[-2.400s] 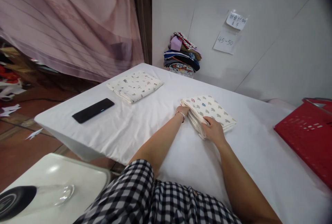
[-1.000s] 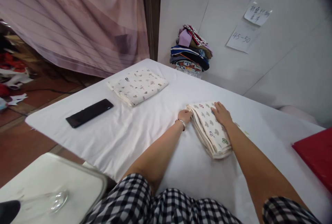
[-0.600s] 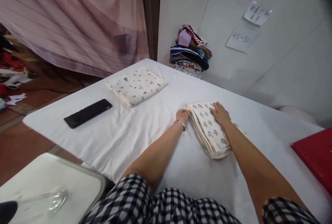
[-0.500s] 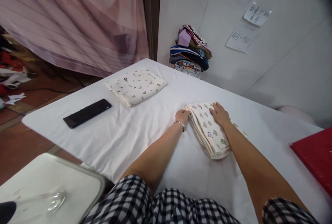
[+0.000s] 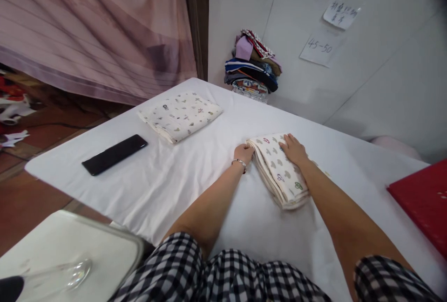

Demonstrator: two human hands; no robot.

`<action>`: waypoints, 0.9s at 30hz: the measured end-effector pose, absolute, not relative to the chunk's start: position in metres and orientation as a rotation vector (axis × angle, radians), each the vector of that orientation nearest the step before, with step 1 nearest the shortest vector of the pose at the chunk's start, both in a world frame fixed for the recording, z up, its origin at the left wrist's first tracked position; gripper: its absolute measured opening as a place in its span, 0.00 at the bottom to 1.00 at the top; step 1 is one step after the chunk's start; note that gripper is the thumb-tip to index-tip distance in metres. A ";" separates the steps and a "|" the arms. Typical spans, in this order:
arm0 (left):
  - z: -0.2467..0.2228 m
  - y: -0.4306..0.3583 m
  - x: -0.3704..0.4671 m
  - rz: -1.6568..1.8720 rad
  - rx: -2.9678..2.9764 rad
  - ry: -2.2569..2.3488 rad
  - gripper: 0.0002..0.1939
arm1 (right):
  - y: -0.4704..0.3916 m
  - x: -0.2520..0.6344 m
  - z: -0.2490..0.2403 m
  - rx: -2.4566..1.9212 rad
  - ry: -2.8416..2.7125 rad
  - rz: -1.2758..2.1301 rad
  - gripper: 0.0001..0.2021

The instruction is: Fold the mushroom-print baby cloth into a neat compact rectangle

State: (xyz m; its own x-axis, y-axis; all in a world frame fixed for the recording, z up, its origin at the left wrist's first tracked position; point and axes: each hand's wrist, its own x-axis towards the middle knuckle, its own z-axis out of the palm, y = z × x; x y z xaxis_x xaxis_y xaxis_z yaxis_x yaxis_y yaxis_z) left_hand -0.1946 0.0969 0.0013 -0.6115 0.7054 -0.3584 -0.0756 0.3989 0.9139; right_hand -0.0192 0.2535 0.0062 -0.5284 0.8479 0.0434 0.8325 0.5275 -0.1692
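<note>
left hand (image 5: 243,154) pinched closed, right hand (image 5: 295,151) palm down, fingers (image 5: 289,140) extended.

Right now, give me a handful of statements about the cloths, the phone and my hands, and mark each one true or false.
1. The right hand rests on top of the near cloth. True.
2. The phone lies on the far cloth. False: it lies on the table, apart from that cloth.
3. The bracelet is on the right wrist. False: it is on the left wrist.
4. Both cloths are patterned. True.
5. The left hand touches the phone. False: it has its grip on a corner of the near cloth.
</note>
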 end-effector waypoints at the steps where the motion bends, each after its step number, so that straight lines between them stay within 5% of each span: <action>1: 0.002 0.095 -0.196 1.304 0.586 1.908 0.03 | 0.253 -0.020 0.008 -1.464 -2.639 0.206 0.27; 12: 0.005 0.093 -0.201 0.927 1.048 1.944 0.10 | 0.136 -0.016 0.039 -0.803 -2.593 0.521 0.20; 27: 0.009 0.078 -0.163 0.864 0.719 1.589 0.14 | 0.073 0.031 0.023 -0.873 -2.683 0.374 0.29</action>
